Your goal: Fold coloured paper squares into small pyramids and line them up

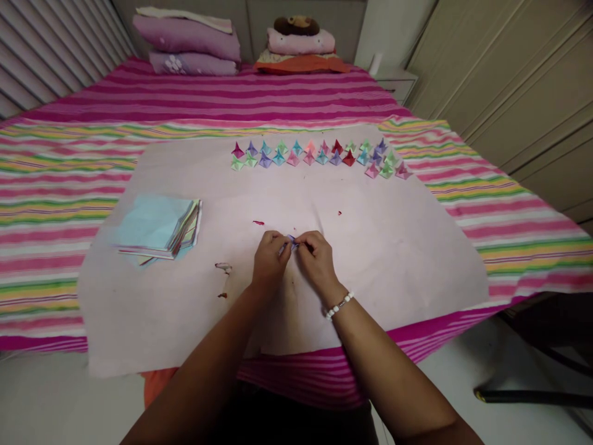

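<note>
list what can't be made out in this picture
Head view:
Small purple paper piece: folds mostly hidden by left hand and right hand.
Square pale-blue-topped paper stack: lower sheets' faces covered from above.
Tiny red scrap at right: material, too small.
Long black bar: cut off by right edge.

Bedroom in a home.
Furnished with a wide bed [259, 96] under striped covers [41, 225], backed by a grey headboard [257, 28] and piled at the far end with folded purple bedding [189, 38] and a pink folded stack [301, 43]; flanked by a drawered nightstand [393, 84], panelled doors [504, 93] and pale slats [55, 52].
</note>
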